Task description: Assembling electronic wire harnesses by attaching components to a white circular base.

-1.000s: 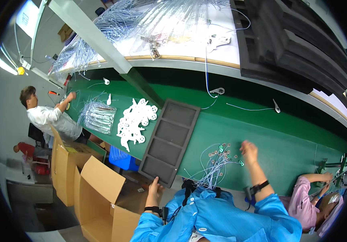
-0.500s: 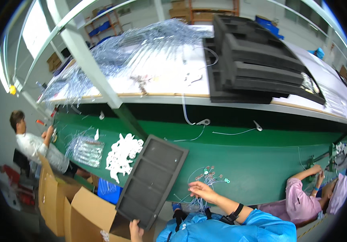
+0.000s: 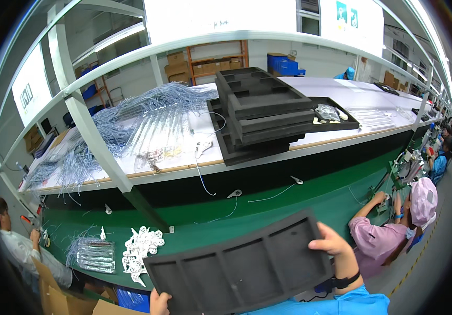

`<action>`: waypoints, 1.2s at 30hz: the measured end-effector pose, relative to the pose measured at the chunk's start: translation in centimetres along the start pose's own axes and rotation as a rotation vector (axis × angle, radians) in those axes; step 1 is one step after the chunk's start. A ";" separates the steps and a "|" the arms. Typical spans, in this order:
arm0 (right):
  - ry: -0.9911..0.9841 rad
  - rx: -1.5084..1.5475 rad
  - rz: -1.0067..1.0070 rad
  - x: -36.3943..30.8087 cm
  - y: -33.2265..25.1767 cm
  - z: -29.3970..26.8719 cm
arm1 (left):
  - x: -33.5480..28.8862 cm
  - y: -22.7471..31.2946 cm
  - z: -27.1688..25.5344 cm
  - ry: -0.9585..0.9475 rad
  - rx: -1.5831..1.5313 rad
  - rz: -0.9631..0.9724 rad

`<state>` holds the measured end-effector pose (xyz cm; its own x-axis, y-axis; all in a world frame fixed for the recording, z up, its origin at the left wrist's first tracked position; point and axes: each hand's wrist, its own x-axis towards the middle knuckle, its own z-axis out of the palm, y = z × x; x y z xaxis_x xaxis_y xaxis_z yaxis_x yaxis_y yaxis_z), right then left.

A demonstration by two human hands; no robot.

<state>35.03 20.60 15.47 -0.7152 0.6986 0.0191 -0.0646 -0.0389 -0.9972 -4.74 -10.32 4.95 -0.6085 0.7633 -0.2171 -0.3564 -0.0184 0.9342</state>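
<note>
the left hand (image 3: pixel 160 303) pinches the lower-left corner of a black compartmented tray (image 3: pixel 248 268), lower centre of the frame; the right hand (image 3: pixel 334 241) clamps its right end. on the green bench (image 3: pixel 331 202), white plastic parts (image 3: pixel 140 249) are heaped lower left. beyond, dark trays (image 3: pixel 275 125) stand stacked, upper centre.

matt black foam-like tray (image 3: pixel 249 265), smooth plastic-looking white parts (image 3: pixel 143 242), glossy clear-plastic packets (image 3: pixel 96 257), dull cardboard box (image 3: pixel 71 303)

Left grip (image 3: pixel 159 304) low, right grip (image 3: pixel 336 243) higher, both clamped, well apart
</note>
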 end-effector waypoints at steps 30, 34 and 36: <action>0.591 0.419 -0.155 7.3 -4.3 -3.6 | 3.5 -13.7 -10.0 0.337 -0.292 -0.532; 0.803 0.539 0.076 1.6 5.6 -1.1 | 3.0 -15.5 -9.8 0.276 -0.140 -0.688; 0.883 0.640 0.225 -2.6 11.4 0.2 | 3.4 -16.6 -9.4 0.179 -0.021 -0.797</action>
<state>36.05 18.22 4.11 -0.0257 0.8822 -0.4701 -0.5245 -0.4123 -0.7449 -7.54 -13.44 -13.96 -0.2697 0.4374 -0.8578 -0.7424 0.4729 0.4746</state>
